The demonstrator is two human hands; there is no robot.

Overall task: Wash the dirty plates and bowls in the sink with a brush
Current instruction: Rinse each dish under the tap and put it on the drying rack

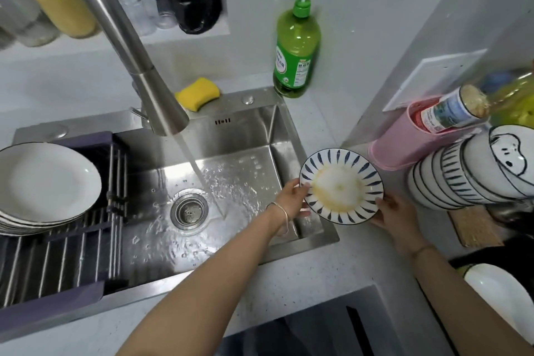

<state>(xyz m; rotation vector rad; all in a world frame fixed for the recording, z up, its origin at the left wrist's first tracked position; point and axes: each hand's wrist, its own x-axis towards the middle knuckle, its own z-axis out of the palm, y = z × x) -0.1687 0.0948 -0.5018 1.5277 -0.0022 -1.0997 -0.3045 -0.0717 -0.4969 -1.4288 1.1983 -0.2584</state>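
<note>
Fingers [300, 188] of left hand [290, 198] pinch the plate [341, 185] at its left rim: thumb on the top face, the rest underneath. Right hand [396, 214] holds the opposite rim from below, thumb at the edge. So it's a two-point grip on the rim.

Plate sits above the right edge of the sink [245, 136], partly over the table [318, 274], face tilted up toward the camera. It's well clear of the stream [202, 170] from the tap [138, 61]. Yellow greasy film covers the centre well; the blue-patterned rim looks clean.

Handling, as a judgement:
- Glazed ceramic: stiff, moderately heavy, and it chips on a steel edge.
- Grease plus water means slippery. The centre is the worst spot to hold.
- Best hold is the rim, thumb on top and fingers under the foot.
- One-handed scrubbing calls for the left hand to take the full weight, so a deeper wrap under the base looks safer than a tip pinch.

No brush in view, only a sponge [198, 92] behind the sink and a soap bottle [297, 43]. Dirty bowls [450, 179] are stacked close on the right, so there's a knock risk. Plates on the rack [43, 182] at left.
</note>
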